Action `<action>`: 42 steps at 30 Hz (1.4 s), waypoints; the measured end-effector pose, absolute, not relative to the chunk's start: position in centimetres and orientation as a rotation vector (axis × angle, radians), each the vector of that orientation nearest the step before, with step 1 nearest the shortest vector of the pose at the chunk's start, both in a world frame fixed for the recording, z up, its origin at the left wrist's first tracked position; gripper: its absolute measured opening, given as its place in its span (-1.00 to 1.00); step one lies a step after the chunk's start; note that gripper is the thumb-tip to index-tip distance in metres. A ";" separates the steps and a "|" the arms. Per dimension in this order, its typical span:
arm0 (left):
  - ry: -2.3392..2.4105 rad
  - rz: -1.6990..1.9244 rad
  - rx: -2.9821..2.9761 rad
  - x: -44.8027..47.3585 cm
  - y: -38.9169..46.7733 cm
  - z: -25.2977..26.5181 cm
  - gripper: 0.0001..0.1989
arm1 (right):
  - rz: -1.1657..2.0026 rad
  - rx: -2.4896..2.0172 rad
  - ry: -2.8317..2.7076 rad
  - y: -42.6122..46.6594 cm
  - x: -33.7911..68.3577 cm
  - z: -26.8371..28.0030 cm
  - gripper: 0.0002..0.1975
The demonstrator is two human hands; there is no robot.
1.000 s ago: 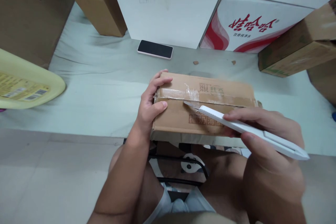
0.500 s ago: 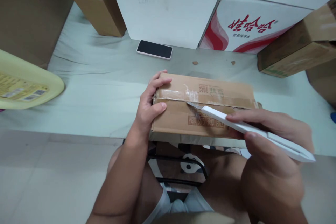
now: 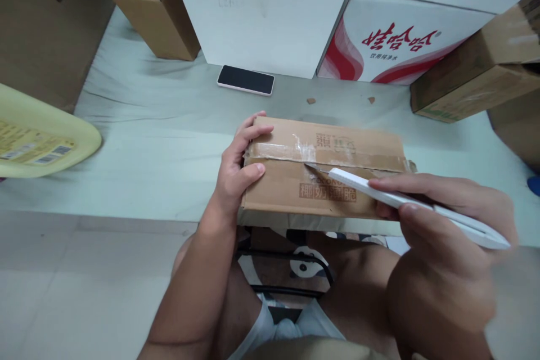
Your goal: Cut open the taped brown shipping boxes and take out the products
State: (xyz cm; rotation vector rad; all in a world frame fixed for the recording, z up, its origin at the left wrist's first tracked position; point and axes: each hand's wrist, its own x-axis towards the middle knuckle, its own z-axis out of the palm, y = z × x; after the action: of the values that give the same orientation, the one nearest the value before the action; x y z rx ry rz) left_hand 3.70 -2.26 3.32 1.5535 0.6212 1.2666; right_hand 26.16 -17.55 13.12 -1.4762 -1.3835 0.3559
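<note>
A brown cardboard box (image 3: 278,188) lies near the table's front edge, with clear tape (image 3: 274,152) along its top seam. My left hand (image 3: 240,163) grips the box's left end, thumb on the top face and fingers round the far side. In my right hand (image 3: 442,208) is a white utility knife (image 3: 392,197), held between thumb and fingers. Its blade is out, and the tip touches or hovers just over the seam near the middle of the box; I cannot tell which. The palm side of my right hand is hidden.
Behind the box lie a phone (image 3: 246,80) and two cardboard scraps. White cartons (image 3: 261,17) stand at the back, one with red print (image 3: 396,39). Brown boxes (image 3: 468,67) flank both sides. A yellow bottle (image 3: 80,129) is at the left.
The knife and my right hand have moved slightly right along the seam. My left hand keeps its hold on the box. The whole view has shifted a little.
</note>
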 end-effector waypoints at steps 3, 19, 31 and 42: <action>0.616 1.258 1.549 3.7 -2.3 3.3 -0.36 | 0.339 -1.539 -1.343 -17.5 26.7 13.1 -0.86; 0.614 1.292 1.557 3.9 -2.0 3.2 -0.37 | 0.424 -1.394 -1.190 -17.2 31.6 12.8 -0.77; 0.526 1.335 1.431 4.3 -0.9 1.9 -0.28 | 0.127 -1.950 -0.914 -16.9 38.8 3.5 -0.56; 0.506 1.324 1.446 4.3 -0.6 1.9 -0.27 | 0.377 -2.359 -1.344 -14.9 39.5 0.6 -0.42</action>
State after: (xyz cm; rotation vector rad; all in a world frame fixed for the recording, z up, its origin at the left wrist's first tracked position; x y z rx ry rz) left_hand 4.27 -0.60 1.87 1.4457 0.5062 1.3235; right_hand 39.52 -14.86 0.60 -2.3592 -1.3436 0.3773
